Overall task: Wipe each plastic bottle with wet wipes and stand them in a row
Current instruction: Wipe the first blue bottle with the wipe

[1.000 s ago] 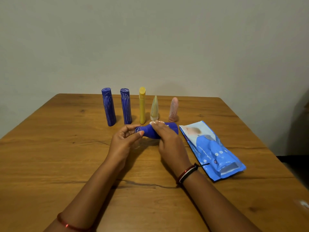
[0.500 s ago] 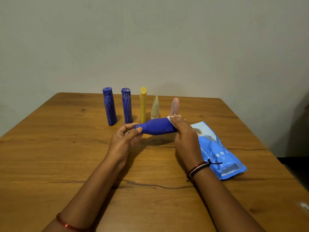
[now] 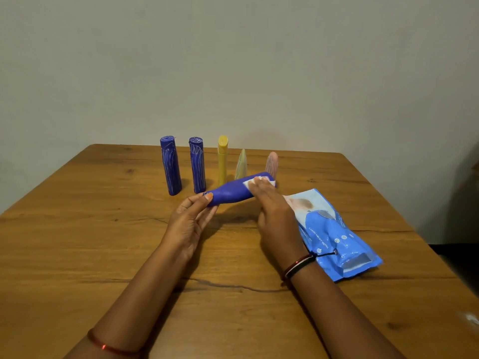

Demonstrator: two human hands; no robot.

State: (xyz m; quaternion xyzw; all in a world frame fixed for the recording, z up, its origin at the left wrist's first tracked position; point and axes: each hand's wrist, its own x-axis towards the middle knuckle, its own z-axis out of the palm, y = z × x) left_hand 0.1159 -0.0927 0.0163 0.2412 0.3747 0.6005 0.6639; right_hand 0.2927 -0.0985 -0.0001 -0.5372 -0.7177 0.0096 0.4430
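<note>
- A person's left hand point(image 3: 190, 221) pinches the narrow end of a blue plastic bottle point(image 3: 232, 194) between thumb and fingertips, holding it near-horizontal just above the wooden table point(image 3: 77, 242) at the centre of the frame.
- The right hand point(image 3: 269, 203) lies over the bottle's wider far end, fingers curled around it and pressing a white wet wipe point(image 3: 252, 183) against the plastic.
- Behind the hands, five bottles already stand in a row: two dark blue cylinders point(image 3: 170, 165) point(image 3: 197, 164), a slim yellow one point(image 3: 222, 159), a pale green cone point(image 3: 241, 164) and a pink one point(image 3: 271, 161), partly hidden by the held bottle.
- A blue wipes pack point(image 3: 334, 234) lies flat at centre right, just beside the right wrist.
- The bottle appears light and rigid, judging by the easy fingertip hold at one end; its smooth surface, dampened by the wipe, is likely to turn slippery.
- A firmer grasp round the broad middle of the body would probably serve best when it is stood upright, as the tapered end offers little purchase.
- The standing bottles look tall and narrow-based, so setting this one down near them risks toppling a neighbour.
</note>
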